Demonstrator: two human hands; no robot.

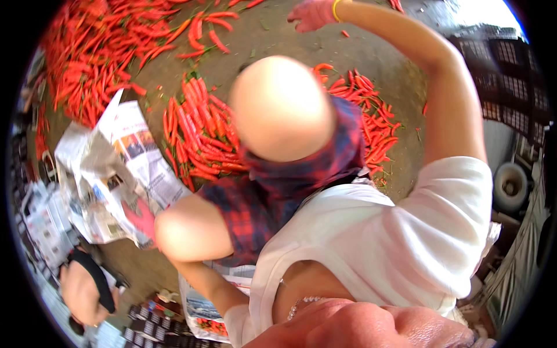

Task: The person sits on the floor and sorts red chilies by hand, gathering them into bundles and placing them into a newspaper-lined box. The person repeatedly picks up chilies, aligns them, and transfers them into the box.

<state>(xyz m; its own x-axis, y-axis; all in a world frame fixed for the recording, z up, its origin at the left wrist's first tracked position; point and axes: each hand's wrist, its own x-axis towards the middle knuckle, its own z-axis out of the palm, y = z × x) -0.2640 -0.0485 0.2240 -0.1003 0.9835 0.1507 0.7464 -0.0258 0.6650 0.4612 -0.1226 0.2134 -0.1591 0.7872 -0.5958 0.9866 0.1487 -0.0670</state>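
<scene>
Newspaper sheets (152,168) touch the left hand (140,218), whose grip I cannot tell, while the right hand (314,14) hovers half-open, seemingly empty.

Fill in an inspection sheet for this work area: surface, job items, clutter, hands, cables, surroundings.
Surface: grey-brown floor, chilies lying directly on it.
Job items: red chilies in a large heap at upper left, with smaller heaps left and right of the raised knee; crumpled newspaper on the left.
Clutter: stray red piece near the right hand.
Hands: left hand against the newspaper, blurred, grip unclear; right hand stretched out at the upper edge, nothing visible in it.
Cables: nothing seen.
Surroundings: another person at lower left; dark crates at right.
</scene>
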